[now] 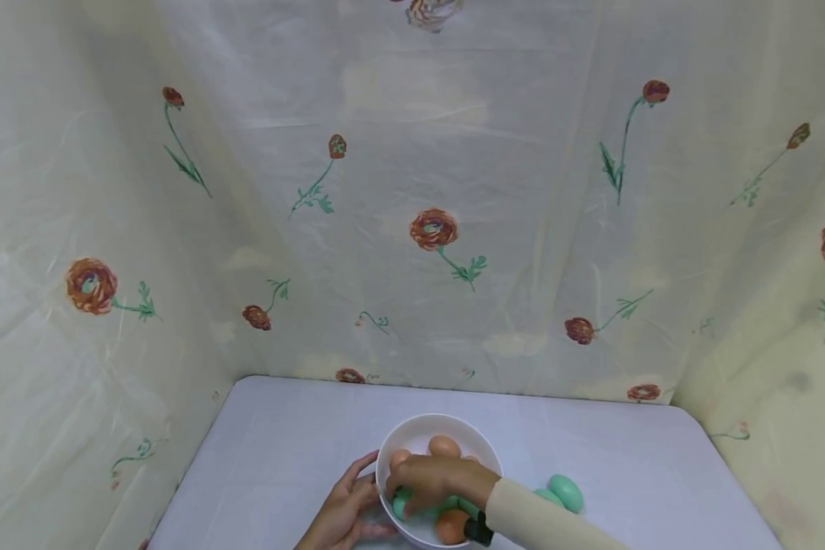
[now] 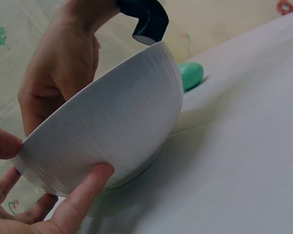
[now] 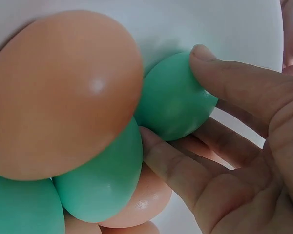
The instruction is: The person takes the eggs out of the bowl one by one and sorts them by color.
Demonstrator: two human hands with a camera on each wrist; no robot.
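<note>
Touching a white bowl [image 2: 122, 107], left hand [image 1: 346, 506] spread; right hand [image 1: 428, 480] pinching a green egg [image 3: 173, 100].

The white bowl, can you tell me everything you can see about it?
The white bowl is round and deep, faintly streaked outside, with a narrower base; maybe plastic or ceramic, I can't tell. It sits open side up on the pale tabletop, holding orange-brown eggs and green eggs. The left hand touches its outer wall; the right hand reaches inside, pinching one of the green eggs.
</note>
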